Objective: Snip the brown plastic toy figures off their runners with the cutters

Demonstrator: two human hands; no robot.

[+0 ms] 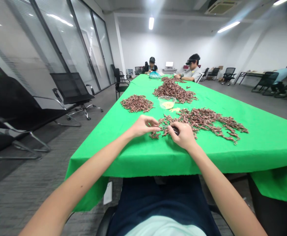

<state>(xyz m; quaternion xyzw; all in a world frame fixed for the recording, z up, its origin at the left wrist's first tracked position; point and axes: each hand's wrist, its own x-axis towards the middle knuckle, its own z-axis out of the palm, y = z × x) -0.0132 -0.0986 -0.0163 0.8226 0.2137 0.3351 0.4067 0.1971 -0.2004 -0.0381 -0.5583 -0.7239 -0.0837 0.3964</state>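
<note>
My right hand [184,135] is closed around a small tool [176,130] with a dark handle; its thin metal end points left, and its exact kind is hard to make out. Opposite it, my left hand [144,126] has thumb and fingers curled together at the tool's tip. Whatever lies between those fingertips is too small to tell. Both hands are low over the near edge of a spread-out heap of brown, knobbly dried pieces [202,118]. Just beyond stands a clear plastic bowl [167,102] with pale yellow bits in it, and some yellow crumbs [175,109] lie beside it.
A green cloth [232,109] covers the long table. Further brown heaps lie at left [137,103] and behind the bowl [174,91]. A blue-tinted plastic bag [154,75] is at the far end, where two people sit. Black chairs [71,90] line the left side.
</note>
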